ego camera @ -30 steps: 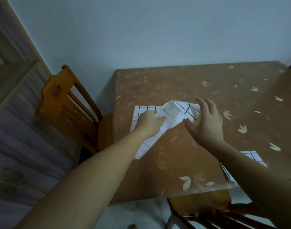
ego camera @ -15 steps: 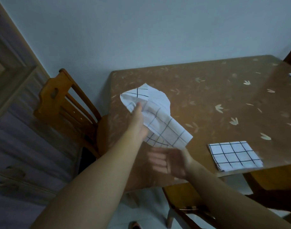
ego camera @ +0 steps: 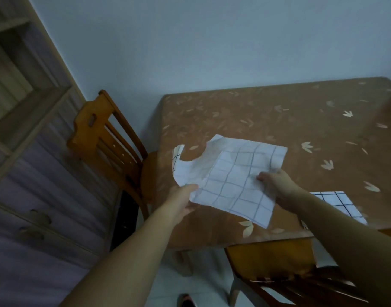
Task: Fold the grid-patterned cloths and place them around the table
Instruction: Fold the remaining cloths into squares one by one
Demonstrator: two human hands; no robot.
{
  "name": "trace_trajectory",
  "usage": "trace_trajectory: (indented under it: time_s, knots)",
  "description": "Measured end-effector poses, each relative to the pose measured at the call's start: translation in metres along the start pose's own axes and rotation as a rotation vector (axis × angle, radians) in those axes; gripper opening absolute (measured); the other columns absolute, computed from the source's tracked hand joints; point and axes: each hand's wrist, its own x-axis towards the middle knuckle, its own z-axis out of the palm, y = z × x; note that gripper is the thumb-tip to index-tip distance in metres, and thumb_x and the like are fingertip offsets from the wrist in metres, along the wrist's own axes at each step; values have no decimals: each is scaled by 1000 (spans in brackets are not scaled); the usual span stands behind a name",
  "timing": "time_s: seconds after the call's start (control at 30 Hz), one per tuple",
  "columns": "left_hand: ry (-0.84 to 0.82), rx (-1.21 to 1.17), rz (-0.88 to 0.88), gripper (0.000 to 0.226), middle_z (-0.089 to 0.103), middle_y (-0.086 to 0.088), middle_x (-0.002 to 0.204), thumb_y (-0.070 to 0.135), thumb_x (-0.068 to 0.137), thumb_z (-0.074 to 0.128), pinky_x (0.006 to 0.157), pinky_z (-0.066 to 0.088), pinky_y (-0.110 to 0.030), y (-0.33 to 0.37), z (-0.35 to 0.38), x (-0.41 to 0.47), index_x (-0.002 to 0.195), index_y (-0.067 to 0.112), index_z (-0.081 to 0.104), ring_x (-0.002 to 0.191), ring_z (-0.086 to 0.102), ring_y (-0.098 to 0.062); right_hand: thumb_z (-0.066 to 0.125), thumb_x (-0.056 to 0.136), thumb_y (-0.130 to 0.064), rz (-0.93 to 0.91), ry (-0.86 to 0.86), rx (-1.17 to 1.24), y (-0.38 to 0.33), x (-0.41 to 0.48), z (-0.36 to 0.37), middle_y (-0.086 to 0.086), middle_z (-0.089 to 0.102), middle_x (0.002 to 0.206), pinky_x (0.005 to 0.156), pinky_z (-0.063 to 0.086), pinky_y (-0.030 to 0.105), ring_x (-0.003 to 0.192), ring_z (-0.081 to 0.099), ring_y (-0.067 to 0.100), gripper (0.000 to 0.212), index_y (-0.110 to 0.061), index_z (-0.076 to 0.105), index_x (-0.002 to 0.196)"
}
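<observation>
The left hand point(ego camera: 182, 200) pinched the near-left edge of a white grid-patterned cloth point(ego camera: 232, 180), thumb on top and fingers curled beneath, while the right hand point(ego camera: 276, 185) gripped the cloth's right edge with its fingers closed over the fabric. The cloth was held spread and slightly rumpled above the near-left part of the brown leaf-print table point(ego camera: 278, 116). Its far-left corner curled over near the table's left edge, and its near corner hung close to the table's front edge. A second cloth, a folded grid cloth point(ego camera: 336, 204), lay flat on the table just right of the right wrist and close to the front edge, partly hidden by the forearm. Beyond both cloths the far and right stretches of the tabletop showed only their printed leaves. A wooden slat-back chair point(ego camera: 105, 138) stood against the table's left side, with a pale cabinet point(ego camera: 35, 173) behind it. Another wooden chair point(ego camera: 278, 262) sat tucked at the front edge, below the right forearm. Pale floor showed between the two chairs.
</observation>
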Motion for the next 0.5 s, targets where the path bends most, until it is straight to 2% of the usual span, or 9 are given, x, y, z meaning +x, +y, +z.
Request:
trace_trajectory:
  time_s: [0.07,0.13,0.23,0.37,0.43,0.47,0.5]
  knots:
    - [8,72,-68,34,62,-11,121,12,87,67,79,56,-39,-16,-4,4,119,13,56,106,62,-29,56,83,1,181,65,-209,32,-3,-3,20,59,89,68,47,38,81,58,30,8,-2,58,90]
    - [10,145,-134,36,63,-12,118,11,88,67,70,57,-35,-29,-12,5,121,11,55,100,65,-29,55,85,-2,332,14,-413,60,-5,-8,17,55,82,63,45,34,74,56,27,8,-6,55,79]
    - [59,197,-163,34,64,-12,115,13,89,65,66,56,-34,-43,-23,8,121,10,55,99,66,-29,57,85,-3,440,-20,-389,81,-15,-9,14,57,82,56,50,32,69,57,26,4,-3,56,89]
    - [113,182,-132,25,64,-10,115,11,89,63,61,52,-32,-46,-32,12,114,14,58,104,62,-28,55,86,-2,431,-2,-283,86,-19,-2,20,55,86,71,55,47,76,56,33,6,-3,52,91]
    - [116,170,-119,24,65,-10,114,9,89,62,61,52,-32,-46,-33,12,112,15,58,103,63,-28,54,88,-2,381,46,-268,84,-15,-1,20,55,89,64,58,51,75,58,33,5,-2,53,92]
    - [120,167,-113,26,65,-10,114,8,89,63,62,53,-32,-46,-33,13,114,14,57,103,63,-28,54,89,-3,344,86,-247,84,-13,-1,19,57,90,59,58,47,75,60,33,6,-1,55,94]
    - [122,167,-108,29,64,-11,115,8,88,63,65,54,-33,-47,-32,15,116,13,57,104,62,-29,55,90,-6,304,126,-206,83,-12,-2,19,61,94,61,58,45,78,62,32,11,-1,58,100]
